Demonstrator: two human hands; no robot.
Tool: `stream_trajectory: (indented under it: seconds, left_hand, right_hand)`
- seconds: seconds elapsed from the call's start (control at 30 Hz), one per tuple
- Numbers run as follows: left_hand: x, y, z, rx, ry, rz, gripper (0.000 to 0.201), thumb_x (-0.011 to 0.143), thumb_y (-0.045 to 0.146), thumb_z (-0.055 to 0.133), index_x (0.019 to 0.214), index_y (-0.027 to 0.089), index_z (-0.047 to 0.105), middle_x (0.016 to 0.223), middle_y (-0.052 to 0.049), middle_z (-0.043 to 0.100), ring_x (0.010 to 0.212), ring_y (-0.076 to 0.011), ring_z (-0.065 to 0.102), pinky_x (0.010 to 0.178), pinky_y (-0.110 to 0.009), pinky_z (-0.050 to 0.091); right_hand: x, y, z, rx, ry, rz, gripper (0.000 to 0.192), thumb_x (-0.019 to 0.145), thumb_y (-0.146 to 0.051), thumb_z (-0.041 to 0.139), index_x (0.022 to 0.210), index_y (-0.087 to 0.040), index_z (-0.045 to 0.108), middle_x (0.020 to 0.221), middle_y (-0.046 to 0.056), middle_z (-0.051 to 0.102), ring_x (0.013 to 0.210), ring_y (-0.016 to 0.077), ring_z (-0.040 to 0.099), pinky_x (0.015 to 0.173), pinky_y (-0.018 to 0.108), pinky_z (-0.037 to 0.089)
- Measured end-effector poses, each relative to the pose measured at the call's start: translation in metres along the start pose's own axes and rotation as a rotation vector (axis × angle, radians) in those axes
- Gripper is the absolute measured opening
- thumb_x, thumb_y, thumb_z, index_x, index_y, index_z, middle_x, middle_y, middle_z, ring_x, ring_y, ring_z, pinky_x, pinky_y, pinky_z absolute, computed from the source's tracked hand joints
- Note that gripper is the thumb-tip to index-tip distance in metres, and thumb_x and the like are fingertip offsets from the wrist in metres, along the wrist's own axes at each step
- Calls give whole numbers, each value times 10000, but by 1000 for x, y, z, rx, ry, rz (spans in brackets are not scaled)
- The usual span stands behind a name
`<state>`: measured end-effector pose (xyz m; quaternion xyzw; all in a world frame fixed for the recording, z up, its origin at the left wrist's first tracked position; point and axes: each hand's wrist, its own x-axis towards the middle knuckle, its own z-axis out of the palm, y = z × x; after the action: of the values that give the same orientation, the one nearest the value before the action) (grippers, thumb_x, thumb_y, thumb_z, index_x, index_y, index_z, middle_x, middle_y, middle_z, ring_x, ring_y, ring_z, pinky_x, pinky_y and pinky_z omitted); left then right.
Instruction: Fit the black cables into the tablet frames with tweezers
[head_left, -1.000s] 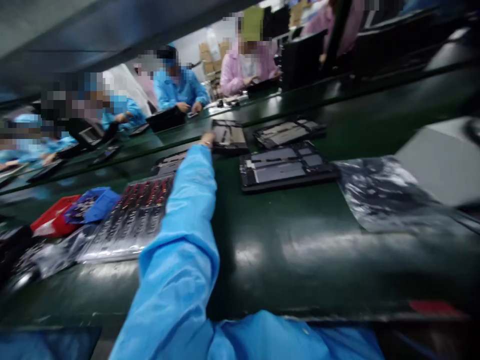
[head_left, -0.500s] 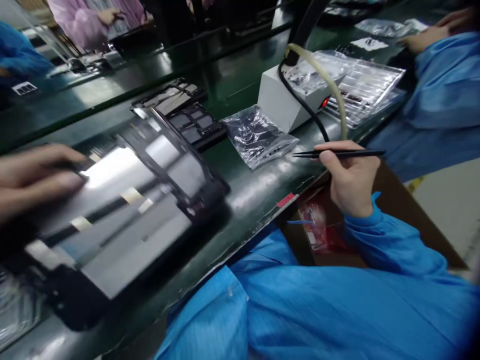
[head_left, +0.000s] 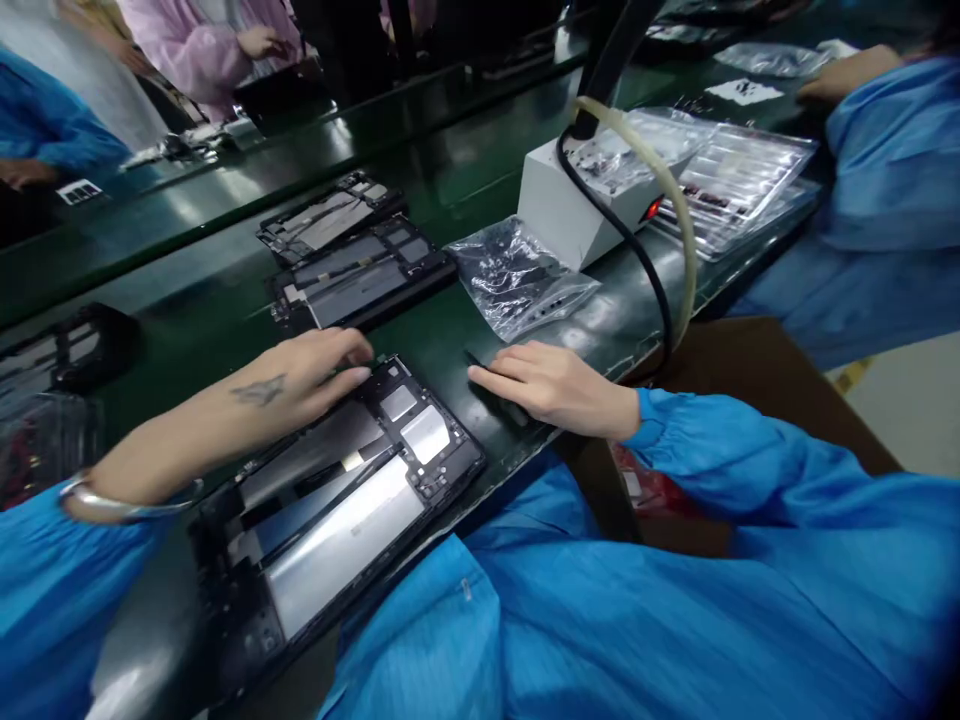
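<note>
An opened tablet (head_left: 341, 540), with a black frame and silver panels inside, lies slantwise along the near edge of the bench. My left hand (head_left: 315, 375) is at its far long edge near the upper corner, thumb and fingers curled closed at the rim. To the right of the tablet, my right hand (head_left: 551, 388) is low over the bench top, palm down. Black tweezers (head_left: 512, 408) are under its fingers, mostly covered by them, with one thin end showing past the fingertips.
Two more opened tablets (head_left: 367, 275) lie beyond mine. A clear bag of small black parts (head_left: 517, 275) rests against a white box (head_left: 570, 205) with a red light, a cable and a hose. Clear trays (head_left: 739, 190) and a co-worker's sleeve (head_left: 892, 170) are at right.
The tablet, blurred in my left hand before, now lies on the bench nearer to me. My right hand has moved left and down to the bench with the tweezers.
</note>
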<state>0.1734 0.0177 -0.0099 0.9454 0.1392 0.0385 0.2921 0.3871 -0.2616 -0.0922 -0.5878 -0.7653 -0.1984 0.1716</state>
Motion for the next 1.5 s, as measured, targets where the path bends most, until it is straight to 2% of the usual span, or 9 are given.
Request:
stream_trajectory:
  seconds: [0.1, 0.27, 0.5, 0.7, 0.77, 0.9, 1.0, 1.27, 1.5]
  left_hand:
    - [29, 37, 21, 156, -64, 234, 325, 995, 526, 525, 1112, 273, 691, 1110, -99, 664, 999, -325, 616, 942, -443, 469]
    - [76, 85, 71, -7, -50, 347, 239, 981, 393, 639, 1120, 199, 651, 1119, -109, 608, 1133, -345, 596, 1085, -453, 420]
    - [122, 124, 116, 356, -190, 325, 320, 1023, 145, 489, 1325, 52, 531, 1161, -244, 675, 1141, -430, 656, 978, -521, 477]
    - [120, 117, 114, 518, -144, 409, 318, 1073, 160, 395, 1366, 106, 503, 1098, -174, 716, 991, -306, 723, 822, -373, 478]
    - [121, 111, 108, 585, -103, 449, 292, 1087, 194, 378, 1318, 108, 535, 1119, -165, 716, 991, -282, 709, 782, -344, 467]
    - [132, 92, 96, 786, 59, 423, 297, 1047, 129, 371, 1213, 75, 612, 1147, -195, 717, 1111, -313, 668, 877, -389, 465]
    - [140, 77, 96, 833, 16, 439, 297, 993, 75, 416, 1175, 50, 650, 1142, -206, 737, 1105, -320, 674, 927, -417, 452]
    - [135, 69, 101, 792, 16, 516, 350, 993, 61, 406, 1235, 12, 653, 1178, -207, 729, 1079, -317, 683, 950, -418, 443]
    - [132, 71, 96, 821, -47, 480, 405, 1004, 60, 381, 1331, 15, 615, 1312, -190, 692, 1193, -318, 651, 1021, -411, 422]
  right_hand:
    - [-1, 7, 0, 14, 47, 35, 458, 1030, -14, 361, 1373, -125, 643, 1197, 120, 758, 1086, 228, 713, 874, 393, 619]
    - [-32, 31, -13, -53, 236, 386, 222, 1049, -169, 537, 1141, -158, 739, 1118, 116, 782, 1050, 266, 744, 950, 430, 623]
    - [-45, 60, -10, -12, 72, 417, 293, 1062, -186, 490, 1240, -118, 712, 1269, 157, 751, 1185, 300, 723, 1030, 455, 609]
    - [-24, 67, 6, 10, -78, 361, 373, 1064, -194, 409, 1280, -36, 670, 1288, 254, 712, 1258, 373, 677, 1088, 551, 557]
    - [-14, 70, 10, 53, -119, 350, 413, 1074, -244, 417, 1364, -47, 634, 1410, 265, 646, 1347, 386, 619, 1129, 591, 520]
    - [0, 76, 12, 116, -231, 332, 518, 1096, -344, 413, 1521, -72, 530, 1624, 245, 450, 1536, 392, 420, 1247, 643, 375]
    - [-3, 74, 9, 147, -274, 312, 536, 1107, -344, 382, 1552, -69, 498, 1636, 236, 435, 1544, 363, 416, 1270, 614, 359]
    - [-39, 57, -8, 122, -179, 250, 462, 1106, -270, 402, 1522, -119, 535, 1575, 172, 547, 1497, 296, 495, 1224, 517, 457]
    - [-49, 56, -16, 17, -144, 374, 426, 1104, -282, 420, 1441, -102, 609, 1503, 168, 617, 1424, 308, 577, 1194, 516, 487]
